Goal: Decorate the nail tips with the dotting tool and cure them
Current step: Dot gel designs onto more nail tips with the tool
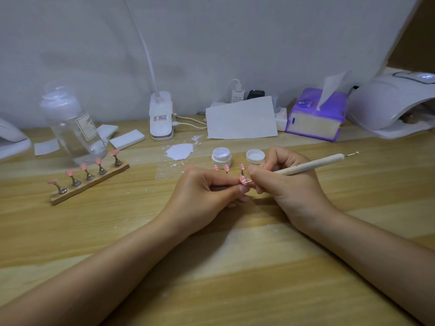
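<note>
Pink nail tip [243, 180], white-dotted: pinched at left hand [200, 194] fingers, thumb beneath. Dotting tool [310, 165], slim cream handle, metal point touching the tip: gripped pen-fashion in right hand [284, 184]. Both wrists rested on wooden surface [211, 267]. Open white jar [221, 156] just behind; curing lamp [390, 102] far right.

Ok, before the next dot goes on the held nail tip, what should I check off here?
1. Left hand holds the nail tip firmly: ok.
2. Right hand grips the dotting tool: ok.
3. Tool point at the tip's surface: ok.
4. Paint loaded on the point: cannot tell.
5. Gel jar open, lid beside it: ok.
6. Curing lamp within reach at right: ok.
</note>
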The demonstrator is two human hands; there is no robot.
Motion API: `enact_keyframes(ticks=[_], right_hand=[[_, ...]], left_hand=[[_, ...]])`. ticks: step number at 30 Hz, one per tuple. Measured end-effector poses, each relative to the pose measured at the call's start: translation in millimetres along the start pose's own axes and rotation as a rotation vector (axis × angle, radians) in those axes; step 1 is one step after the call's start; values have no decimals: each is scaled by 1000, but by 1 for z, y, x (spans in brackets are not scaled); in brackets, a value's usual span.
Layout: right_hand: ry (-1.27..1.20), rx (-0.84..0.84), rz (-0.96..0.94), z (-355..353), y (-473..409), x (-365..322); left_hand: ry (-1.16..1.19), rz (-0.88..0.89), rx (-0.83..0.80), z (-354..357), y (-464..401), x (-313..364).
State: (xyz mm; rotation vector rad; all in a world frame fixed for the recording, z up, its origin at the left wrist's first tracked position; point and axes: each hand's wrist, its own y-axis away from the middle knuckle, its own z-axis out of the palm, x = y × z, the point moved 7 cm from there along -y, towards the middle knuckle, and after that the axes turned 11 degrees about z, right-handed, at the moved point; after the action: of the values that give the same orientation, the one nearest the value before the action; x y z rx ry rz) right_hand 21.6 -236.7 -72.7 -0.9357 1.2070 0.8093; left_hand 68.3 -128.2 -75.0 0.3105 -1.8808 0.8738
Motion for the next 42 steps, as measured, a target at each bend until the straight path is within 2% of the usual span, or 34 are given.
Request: enact_keyframes(ticks=[42], right_hand=[[58, 16, 21, 0, -4, 3]], left_hand=[[-17, 14, -14, 2, 0, -1]])
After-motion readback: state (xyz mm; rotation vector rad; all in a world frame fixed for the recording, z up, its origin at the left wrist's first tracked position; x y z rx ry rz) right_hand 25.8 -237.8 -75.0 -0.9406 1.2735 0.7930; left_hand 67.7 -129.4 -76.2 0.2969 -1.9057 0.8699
